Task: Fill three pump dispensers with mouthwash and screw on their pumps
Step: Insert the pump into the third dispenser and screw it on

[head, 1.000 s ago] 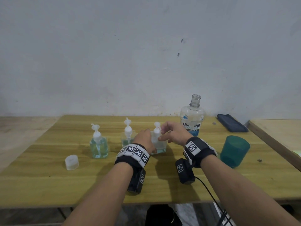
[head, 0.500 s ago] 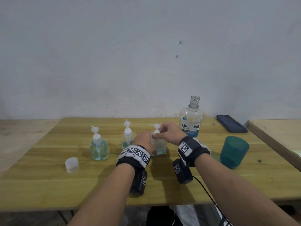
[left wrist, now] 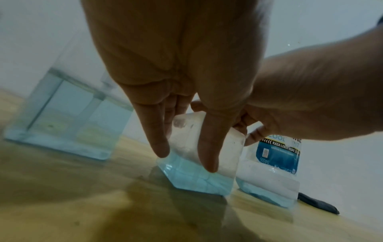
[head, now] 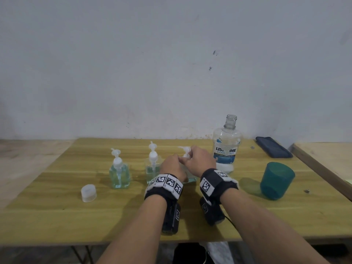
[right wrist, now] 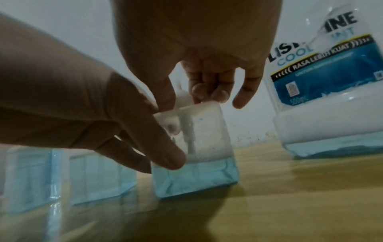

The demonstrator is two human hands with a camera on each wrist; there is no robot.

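Observation:
Three clear square dispensers with blue mouthwash stand in a row on the wooden table point(head: 57, 216). The left dispenser point(head: 119, 174) and the middle dispenser point(head: 153, 168) carry white pumps. My left hand point(head: 171, 166) holds the body of the right dispenser point(left wrist: 199, 172), thumb and fingers down its sides. My right hand point(head: 200, 161) pinches the white pump point(head: 185, 150) at its collar point(right wrist: 184, 99), on top of that dispenser point(right wrist: 199, 147). The open mouthwash bottle point(head: 226, 149) stands just right of my hands, almost empty.
A teal cup point(head: 276, 181) stands at the right. A translucent cap point(head: 88, 193) lies at the front left. A dark flat case point(head: 273, 146) rests at the back right near the wall. A second table edge point(head: 323, 168) adjoins on the right.
My right hand has twisted on the pump and its wrist has swung left; the nozzle now points left. My left hand has kept its hold on the dispenser.

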